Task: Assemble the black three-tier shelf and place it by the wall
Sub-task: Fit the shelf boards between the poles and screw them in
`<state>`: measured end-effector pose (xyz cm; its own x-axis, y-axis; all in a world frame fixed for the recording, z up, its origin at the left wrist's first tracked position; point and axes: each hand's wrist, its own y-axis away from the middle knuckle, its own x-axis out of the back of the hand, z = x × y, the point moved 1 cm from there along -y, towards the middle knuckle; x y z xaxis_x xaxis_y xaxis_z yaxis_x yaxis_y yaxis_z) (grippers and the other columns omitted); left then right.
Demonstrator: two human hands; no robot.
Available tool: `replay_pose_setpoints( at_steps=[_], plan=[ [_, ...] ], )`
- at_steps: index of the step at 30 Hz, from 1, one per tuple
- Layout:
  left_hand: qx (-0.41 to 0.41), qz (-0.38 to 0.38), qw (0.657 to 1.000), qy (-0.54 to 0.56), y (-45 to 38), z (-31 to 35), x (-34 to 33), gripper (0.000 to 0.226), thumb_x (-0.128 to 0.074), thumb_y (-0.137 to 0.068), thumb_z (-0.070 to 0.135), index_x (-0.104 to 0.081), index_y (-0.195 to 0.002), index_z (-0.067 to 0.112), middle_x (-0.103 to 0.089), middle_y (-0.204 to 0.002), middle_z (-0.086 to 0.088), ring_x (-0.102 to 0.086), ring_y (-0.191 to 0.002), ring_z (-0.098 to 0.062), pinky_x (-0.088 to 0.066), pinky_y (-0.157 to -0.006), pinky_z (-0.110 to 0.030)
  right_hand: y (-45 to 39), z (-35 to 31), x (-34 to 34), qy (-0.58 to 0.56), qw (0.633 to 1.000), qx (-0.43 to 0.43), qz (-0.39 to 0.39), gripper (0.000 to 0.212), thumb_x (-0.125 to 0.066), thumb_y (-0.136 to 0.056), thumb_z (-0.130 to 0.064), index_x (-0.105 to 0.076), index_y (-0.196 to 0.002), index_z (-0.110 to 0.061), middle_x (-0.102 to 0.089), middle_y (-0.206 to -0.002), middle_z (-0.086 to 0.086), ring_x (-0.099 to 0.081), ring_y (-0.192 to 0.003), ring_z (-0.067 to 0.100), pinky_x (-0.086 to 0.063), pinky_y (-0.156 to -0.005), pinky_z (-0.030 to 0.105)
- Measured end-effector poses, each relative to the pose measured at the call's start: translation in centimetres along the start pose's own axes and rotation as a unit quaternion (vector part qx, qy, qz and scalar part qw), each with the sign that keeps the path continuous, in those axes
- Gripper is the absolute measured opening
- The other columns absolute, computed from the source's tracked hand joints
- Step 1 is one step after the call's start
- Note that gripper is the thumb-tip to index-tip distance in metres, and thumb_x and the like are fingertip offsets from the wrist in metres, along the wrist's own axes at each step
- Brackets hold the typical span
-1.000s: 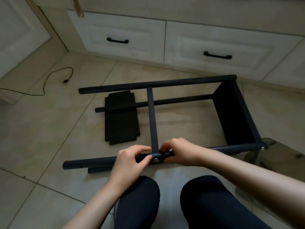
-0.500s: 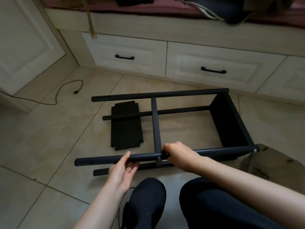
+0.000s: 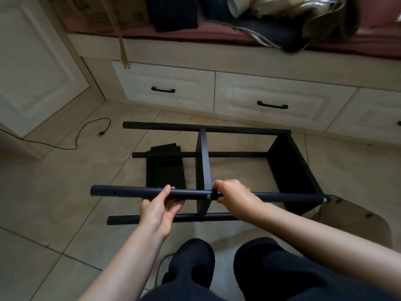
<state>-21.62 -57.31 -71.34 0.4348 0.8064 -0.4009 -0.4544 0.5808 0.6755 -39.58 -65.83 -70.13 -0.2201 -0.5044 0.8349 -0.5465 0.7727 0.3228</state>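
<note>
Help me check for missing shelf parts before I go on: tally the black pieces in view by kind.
Round poles: 4
Panels fitted between poles: 2
Loose panel on the floor: 1
Total: 7

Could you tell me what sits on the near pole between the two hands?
In the head view, the middle shelf panel meets the near pole there, fixed by a screw, between left hand and right hand.

Both forearms are bare, no sleeves, rings or watch on the left hand (image 3: 159, 210) or right hand (image 3: 233, 195). Black trousers (image 3: 271, 270) cover both knees at six o'clock, plain and unmarked.
</note>
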Motion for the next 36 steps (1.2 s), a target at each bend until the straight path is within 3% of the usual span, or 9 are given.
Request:
replay_pose_setpoints(
  at_steps=[3, 6, 10, 16, 24, 27, 30, 33, 36],
  plan=[
    [-0.040, -0.037, 0.998, -0.033, 1.1, 2.3, -1.7, 0.054, -0.063, -0.092, -0.001, -0.042, -0.141, 0.011, -0.061, -0.123, -0.021, -0.066, -0.107, -0.032, -0.057, -0.071, -0.050, 0.4, -0.5, 2.3, -0.030, 0.999, 0.026, 0.037, 0.016, -0.062, -0.094, -0.018, -0.059, -0.109, -0.022, -0.054, -0.101, -0.003, -0.055, -0.096, 0.019, -0.050, -0.089, 0.041],
    [-0.085, -0.080, 0.990, -0.075, 2.5, 5.0, -3.9, 0.050, -0.065, -0.092, 0.000, -0.046, -0.135, 0.016, -0.063, -0.119, -0.017, -0.068, -0.105, -0.030, -0.059, -0.077, -0.051, 0.9, -1.1, 5.4, -0.046, 0.997, 0.029, 0.053, 0.022, -0.070, -0.089, -0.020, -0.062, -0.110, -0.019, -0.056, -0.101, -0.005, -0.056, -0.092, 0.013, -0.045, -0.076, 0.023],
    [-0.148, -0.133, 0.969, -0.145, 5.2, 8.5, -7.8, 0.039, -0.069, -0.091, 0.006, -0.051, -0.121, 0.023, -0.066, -0.118, -0.012, -0.071, -0.103, -0.027, -0.062, -0.075, -0.047, 2.0, -2.2, 9.7, -0.067, 0.996, -0.002, 0.054, 0.029, -0.075, -0.085, -0.027, -0.065, -0.109, -0.015, -0.066, -0.108, 0.002, -0.063, -0.096, 0.017, -0.054, -0.083, 0.030],
    [-0.228, -0.201, 0.918, -0.254, 10.1, 10.8, -12.6, 0.050, -0.069, -0.092, 0.007, -0.044, -0.135, 0.017, -0.059, -0.112, -0.009, -0.067, -0.104, -0.026, -0.061, -0.058, -0.031, 5.0, -3.5, 13.1, -0.121, 0.992, -0.026, 0.039, 0.030, -0.073, -0.088, -0.027, -0.064, -0.111, -0.010, -0.068, -0.109, 0.007, -0.066, -0.098, 0.020, -0.057, -0.078, 0.031],
    [-0.312, -0.286, 0.810, -0.407, 16.1, 10.2, -15.5, 0.029, -0.071, -0.091, 0.006, -0.051, -0.101, 0.025, -0.059, -0.096, -0.006, -0.068, -0.092, -0.022, -0.063, -0.065, -0.036, 9.1, -3.6, 11.2, -0.312, 0.946, -0.073, 0.043, 0.012, -0.075, -0.085, -0.016, -0.063, -0.086, -0.017, -0.068, -0.092, 0.007, -0.068, -0.089, 0.021, -0.059, -0.080, 0.041],
    [-0.337, -0.318, 0.763, -0.451, 17.7, 9.2, -15.0, 0.029, -0.072, -0.091, 0.008, -0.054, -0.094, 0.030, -0.060, -0.095, -0.006, -0.069, -0.090, -0.022, -0.064, -0.070, -0.042, 10.5, -3.3, 10.3, -0.365, 0.927, -0.078, 0.036, 0.012, -0.074, -0.086, -0.017, -0.068, -0.096, -0.011, -0.068, -0.089, 0.007, -0.065, -0.085, 0.018, -0.057, -0.084, 0.040],
    [-0.362, -0.320, 0.732, -0.480, 18.5, 8.6, -13.4, 0.028, -0.074, -0.090, 0.013, -0.057, -0.094, 0.036, -0.064, -0.097, -0.004, -0.071, -0.088, -0.020, -0.063, -0.070, -0.034, 11.9, -2.9, 10.7, -0.379, 0.922, -0.083, -0.002, 0.013, -0.069, -0.091, -0.017, -0.069, -0.100, -0.009, -0.071, -0.104, 0.020, -0.062, -0.086, 0.017, -0.055, -0.079, 0.031],
    [-0.362, -0.331, 0.713, -0.502, 18.9, 8.8, -11.8, 0.029, -0.075, -0.089, 0.013, -0.058, -0.094, 0.036, -0.068, -0.098, -0.005, -0.071, -0.085, -0.017, -0.059, -0.068, -0.027, 13.0, -2.0, 12.5, -0.373, 0.922, -0.087, -0.051, 0.010, -0.070, -0.091, -0.020, -0.068, -0.099, -0.017, -0.071, -0.096, 0.005, -0.064, -0.086, 0.012, -0.055, -0.074, 0.021],
    [-0.352, -0.347, 0.699, -0.516, 19.3, 9.1, -10.7, 0.032, -0.075, -0.088, 0.009, -0.059, -0.091, 0.036, -0.070, -0.098, -0.005, -0.072, -0.083, -0.012, -0.055, -0.065, -0.021, 13.7, 0.4, 15.1, -0.356, 0.925, -0.130, -0.020, 0.024, -0.069, -0.092, -0.027, -0.067, -0.110, -0.011, -0.072, -0.102, 0.003, -0.070, -0.090, 0.018, -0.057, -0.080, 0.027]
  ],
)
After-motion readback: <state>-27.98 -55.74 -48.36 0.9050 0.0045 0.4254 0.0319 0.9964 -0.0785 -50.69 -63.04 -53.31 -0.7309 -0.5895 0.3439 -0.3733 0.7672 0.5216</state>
